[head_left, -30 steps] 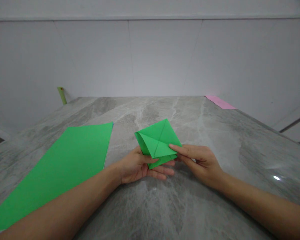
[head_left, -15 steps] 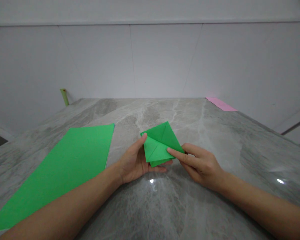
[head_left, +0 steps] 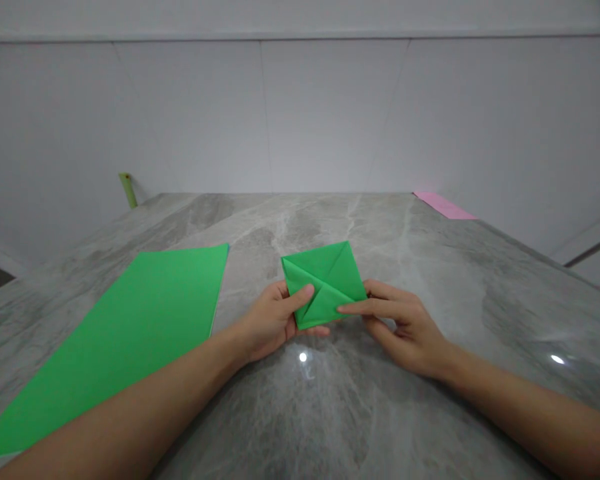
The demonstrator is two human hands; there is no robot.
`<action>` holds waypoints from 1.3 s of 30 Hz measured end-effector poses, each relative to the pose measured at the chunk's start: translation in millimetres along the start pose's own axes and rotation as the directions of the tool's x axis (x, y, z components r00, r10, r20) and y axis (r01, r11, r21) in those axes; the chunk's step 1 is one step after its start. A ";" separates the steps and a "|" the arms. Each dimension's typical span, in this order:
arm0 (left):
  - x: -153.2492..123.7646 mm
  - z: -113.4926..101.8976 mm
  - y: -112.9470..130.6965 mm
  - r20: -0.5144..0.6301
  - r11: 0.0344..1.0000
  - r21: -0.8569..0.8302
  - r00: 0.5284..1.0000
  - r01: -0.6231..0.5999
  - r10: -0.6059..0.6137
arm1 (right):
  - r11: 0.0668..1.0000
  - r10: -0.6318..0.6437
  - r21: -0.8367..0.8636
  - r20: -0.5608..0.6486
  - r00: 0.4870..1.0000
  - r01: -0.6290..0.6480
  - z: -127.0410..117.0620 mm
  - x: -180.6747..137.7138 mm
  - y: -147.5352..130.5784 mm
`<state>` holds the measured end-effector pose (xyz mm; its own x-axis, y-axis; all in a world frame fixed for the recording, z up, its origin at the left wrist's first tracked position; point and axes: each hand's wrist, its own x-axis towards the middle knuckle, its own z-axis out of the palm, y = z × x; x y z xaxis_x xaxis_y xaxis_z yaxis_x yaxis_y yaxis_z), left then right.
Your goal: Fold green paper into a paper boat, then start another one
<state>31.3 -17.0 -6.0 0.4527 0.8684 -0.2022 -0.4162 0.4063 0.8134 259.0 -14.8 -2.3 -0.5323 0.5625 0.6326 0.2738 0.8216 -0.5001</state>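
A green folded paper (head_left: pixel 330 273) is being held between the two hands over the near middle of a grey marbled table (head_left: pixel 380 427), tilted so that its creased face is being shown to the camera; whether its underside is being rested on the tabletop cannot be told. Its left side is being pinched by the left hand (head_left: pixel 277 317), the thumb being pressed on the front flap and the fingers being kept behind. At the lower right corner a closed, lighter hold is being taken by the right hand (head_left: pixel 405 327), one fingertip being laid on the flap while the rest are partly being hidden by the paper. A skewed crease could be caused, it is judged, by the slanting flap being pressed while its edges are being left out of line. The layers could be made to slip or spring apart if the left thumb were being lifted too soon, and a corner could be bent if uneven force were being applied by the right fingertip. The large green sheet (head_left: pixel 145 307) is being partly covered by the left forearm, so it could be nudged or creased by that arm being shifted; the pink sheet (head_left: pixel 445 205) is being left well apart, at the far right edge.
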 end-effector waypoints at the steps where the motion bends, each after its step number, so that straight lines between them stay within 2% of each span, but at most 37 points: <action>1: 0.2 -0.1 -1.6 -0.011 1.000 0.023 1.000 -0.010 0.010 | 0.999 0.040 0.028 -0.003 0.999 -0.040 0.2 -0.2 0.3; 5: -0.8 1.5 -7.8 0.013 0.996 0.084 1.000 0.014 -0.015 | 0.978 0.198 0.071 -0.043 0.979 -0.195 4.0 -0.1 1.6; 10: -2.3 4.8 -11.3 0.084 0.986 0.157 0.994 0.057 -0.071 | 0.965 0.250 0.091 -0.018 0.968 -0.247 11.0 -1.0 3.9; 11: -1.9 4.6 -11.0 0.076 0.978 0.206 0.996 0.028 -0.045 | 0.961 0.262 0.088 -0.003 0.965 -0.261 11.6 -1.3 4.8; 13: -0.6 3.0 -9.3 0.029 0.933 0.346 0.995 -0.101 0.097 | 0.954 0.291 0.065 0.020 0.956 -0.292 12.1 -1.6 7.1; 14: 0.1 1.6 -8.0 -0.001 0.883 0.434 0.980 -0.178 0.198 | 0.951 0.303 0.049 0.029 0.952 -0.304 12.1 -1.5 8.3; 16: 0.7 -1.9 -5.0 -0.040 0.731 0.621 0.921 -0.281 0.388 | 0.946 0.323 0.011 0.051 0.945 -0.324 11.8 -1.0 10.6; 18: 0.4 -5.3 -2.8 -0.014 0.541 0.789 0.872 -0.291 0.489 | 0.942 0.336 -0.035 0.070 0.939 -0.334 11.7 -0.6 12.2; 20: -0.6 -7.9 -2.7 0.065 0.348 0.898 0.862 -0.271 0.502 | 0.935 0.344 -0.123 0.070 0.936 -0.334 11.6 -1.0 12.6; 22: -2.0 -9.5 -5.0 0.142 0.194 0.947 0.873 -0.257 0.466 | 0.914 0.323 -0.266 0.021 0.946 -0.306 11.5 -2.0 11.6; 25: -4.0 -10.3 -9.5 0.191 0.072 0.967 0.887 -0.243 0.420 | 0.854 0.222 -0.469 -0.065 0.973 -0.226 10.9 -3.5 7.7; 27: -4.9 -9.9 -10.2 0.221 0.022 0.968 0.893 -0.249 0.391 | 0.855 0.170 -0.497 -0.003 0.986 -0.149 11.0 -3.7 4.4; 29: -5.1 -9.4 -8.6 0.269 -0.038 0.961 0.898 -0.273 0.348 | 0.899 0.153 -0.433 0.168 0.974 -0.066 11.9 -3.5 1.5; 31: -4.9 -9.4 -5.6 0.300 -0.088 0.954 0.904 -0.287 0.305 | 0.936 0.130 -0.352 0.350 0.928 0.002 13.0 -3.3 -0.4; 33: -4.5 -10.6 -2.3 0.276 -0.090 0.961 0.916 -0.261 0.291 | 0.945 0.116 -0.323 0.459 0.881 0.043 13.7 -3.3 -1.2; 36: -4.0 -14.0 3.3 0.211 -0.051 0.977 0.934 -0.205 0.287 | 0.936 0.142 -0.348 0.532 0.835 0.063 12.5 -3.5 -0.4; 39: -4.1 -16.4 9.8 0.190 -0.037 0.981 0.929 -0.188 0.317 | 0.915 0.211 -0.403 0.539 0.816 0.029 10.2 -4.4 2.2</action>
<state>12.4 -11.9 -6.2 0.4387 0.8817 0.1737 0.7039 -0.4573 0.5435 253.8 -16.4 -12.3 -0.8078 0.5824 0.0916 0.5577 0.8053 -0.2012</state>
